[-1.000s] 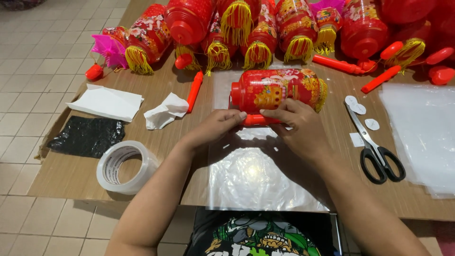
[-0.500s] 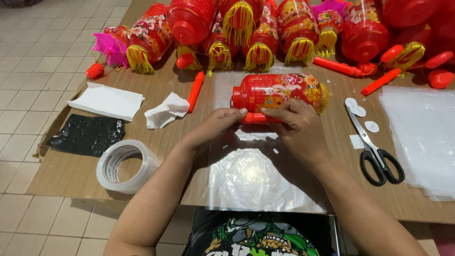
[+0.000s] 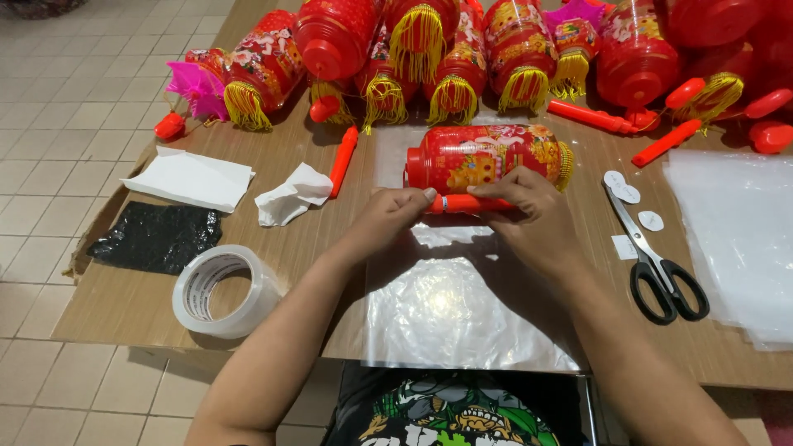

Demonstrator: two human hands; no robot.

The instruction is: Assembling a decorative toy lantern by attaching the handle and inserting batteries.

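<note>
Presently, we record the following, near to far.

Near edge: we see a clear plastic sheet (image 3: 462, 306) lying flat on the wooden board (image 3: 124, 297), reaching to its front edge; a roll of clear tape (image 3: 227, 289) stands to the left, beside a black bag (image 3: 153, 238).

Left hand (image 3: 388, 216): fingers curled around the left end of the orange stick (image 3: 467, 203), thumb on top.

Right hand (image 3: 533, 216): closed over the right part of the same stick, pressing it toward the sheet.

Lantern (image 3: 487, 157): red, printed, lying on its side just behind the stick, touching the fingertips, at the far end of the sheet.

Change: against the pictures of a second ago, we find the lantern slightly further from the body and both hands closed more tightly on the stick; we judge the stick is being lined up alongside the lantern.

Right side: black-handled scissors (image 3: 657, 256) and small white stickers (image 3: 628, 194); more sheets (image 3: 735, 239), cut off by the edge.

Far: a row of finished lanterns (image 3: 462, 58), tops out of view.

Hidden: the stick's right end and the palms; we cannot tell whether stick and lantern are joined.
</note>
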